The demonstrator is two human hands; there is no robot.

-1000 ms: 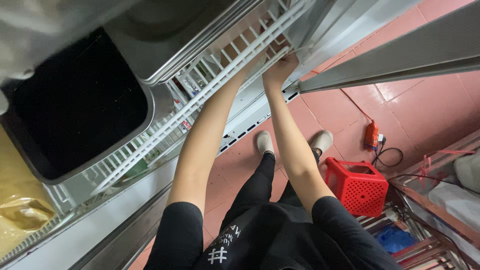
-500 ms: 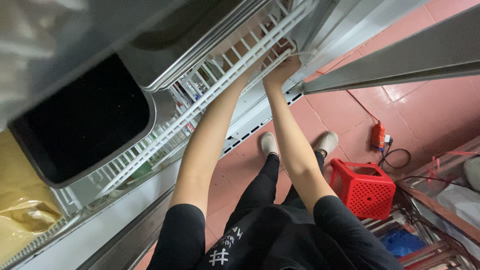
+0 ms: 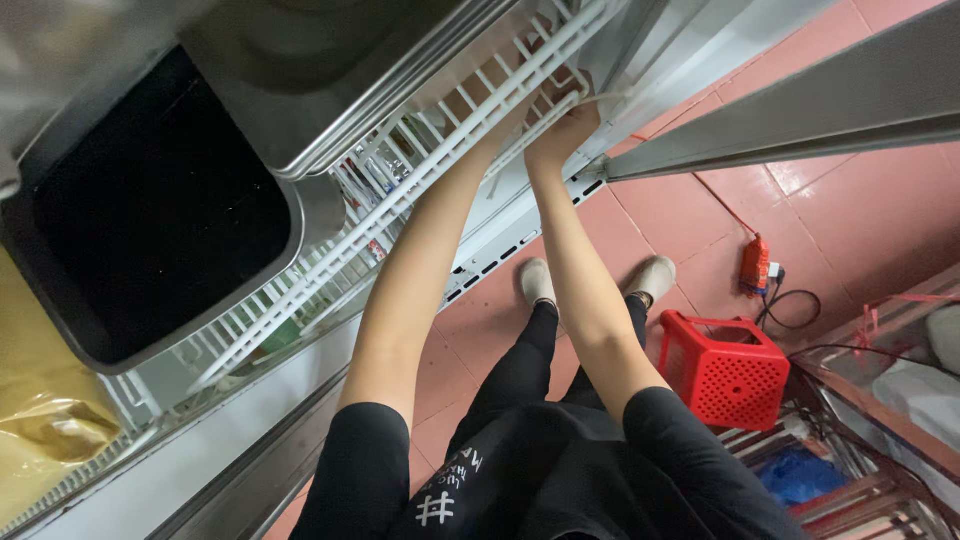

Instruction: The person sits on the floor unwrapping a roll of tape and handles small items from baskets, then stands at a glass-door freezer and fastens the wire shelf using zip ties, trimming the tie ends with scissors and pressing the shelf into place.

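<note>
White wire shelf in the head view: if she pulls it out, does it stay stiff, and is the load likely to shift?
The white wire shelf looks like a rigid grid of bars, so probably stiff. Two steel pans sit on it, so likely heavy and front-dipping once extended. Both the left hand and right hand are at its edge; smooth pans may slide.

Pink tiled floor, perhaps damp

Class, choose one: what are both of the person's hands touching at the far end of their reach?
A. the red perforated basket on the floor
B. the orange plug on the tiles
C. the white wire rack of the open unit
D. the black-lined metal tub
C: both the left hand and the right hand are on the white wire rack, far from the red basket.
</note>
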